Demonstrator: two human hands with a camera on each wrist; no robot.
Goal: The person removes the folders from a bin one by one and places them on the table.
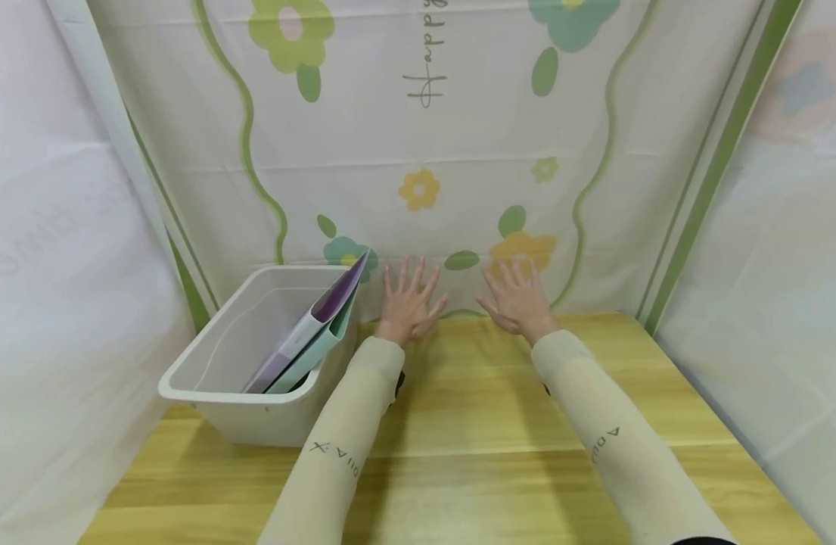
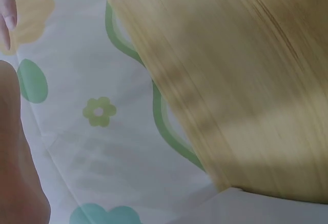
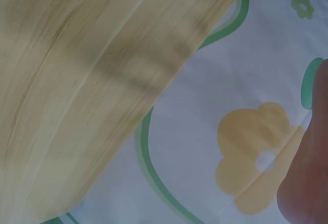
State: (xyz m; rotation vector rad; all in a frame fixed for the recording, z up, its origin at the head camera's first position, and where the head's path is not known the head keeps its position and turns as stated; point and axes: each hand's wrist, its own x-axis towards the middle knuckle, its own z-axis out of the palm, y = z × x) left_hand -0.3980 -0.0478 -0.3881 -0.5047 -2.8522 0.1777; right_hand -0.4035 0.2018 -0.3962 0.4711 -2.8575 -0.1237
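Propped aslant in a white rectangular plastic bin (image 1: 268,424), left of the left hand (image 1: 405,306): a flat purple folder with a pale lavender spine (image 1: 288,347) and, alongside on the right, a flat mint-green folder (image 1: 311,356). Long axes running from low at the near left to high at the far right, upper ends rising past the bin's right rim towards the left fingertips. Clearly nearer to the left hand than to the right hand (image 1: 517,303). Deep purple inside the first folder near the top, paler lower down; greener within the second, with a dark line between the two. Too hidden to tell any contents.

Spread wide in both hands, with fingers straight, thumbs turned inward and nothing held. Placed side by side and apart at the far edge of a yellowish wood-grain tabletop (image 1: 499,409), before a white cloth backdrop printed with flowers (image 1: 363,129). Impossible to tell about contact with the cloth. Behind the hands, reaching in from the near side, cream sleeves with dark lettering (image 1: 346,409). Along the left and right, pale cloth walls (image 1: 792,250).
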